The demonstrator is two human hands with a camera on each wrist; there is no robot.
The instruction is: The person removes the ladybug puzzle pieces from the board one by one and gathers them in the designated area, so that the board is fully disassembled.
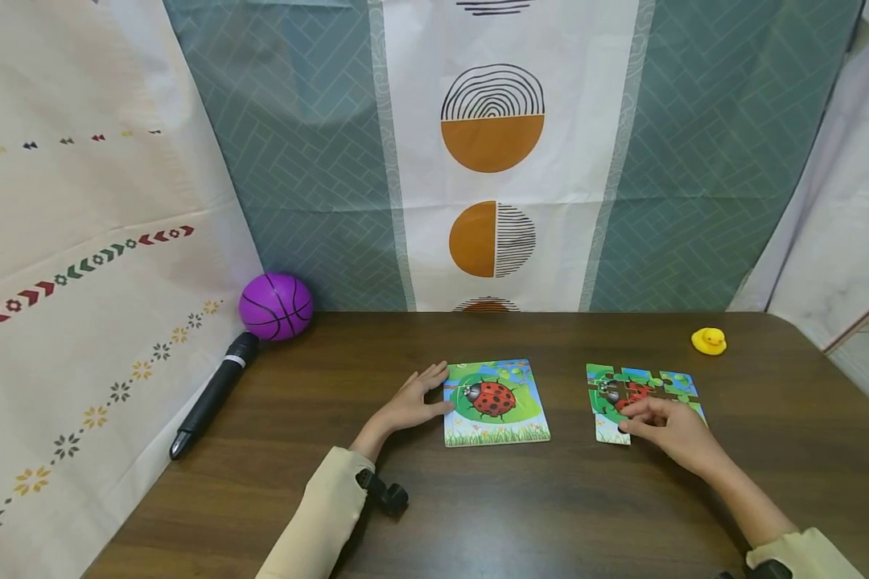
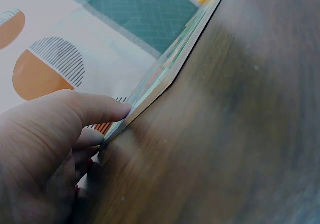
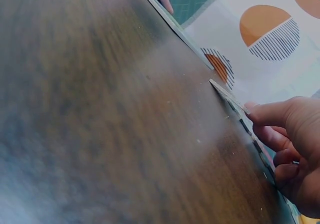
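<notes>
A square ladybug picture board [image 1: 496, 402] lies flat on the table. Along its left edge rests my left hand [image 1: 409, 404], fingers extended and thumb spread; in the left wrist view the thumb [image 2: 107, 108] touches the board's edge. To the right lies a ladybug jigsaw [image 1: 599, 400] in pieces, some with gaps between them. Over its lower part, my right hand [image 1: 672, 430] pinches the lower-left corner puzzle piece [image 1: 611, 431] by its right side. The right wrist view shows this piece [image 3: 222, 89] slightly tilted at the thumb tip. My right hand covers part of the jigsaw.
A yellow rubber duck [image 1: 709, 342] sits at the back right of the brown table [image 1: 492, 515]. At the back left are a purple ball [image 1: 276, 307] and a black microphone-shaped object [image 1: 213, 396]. Patterned cloths [image 1: 311, 161] hang behind and at the left.
</notes>
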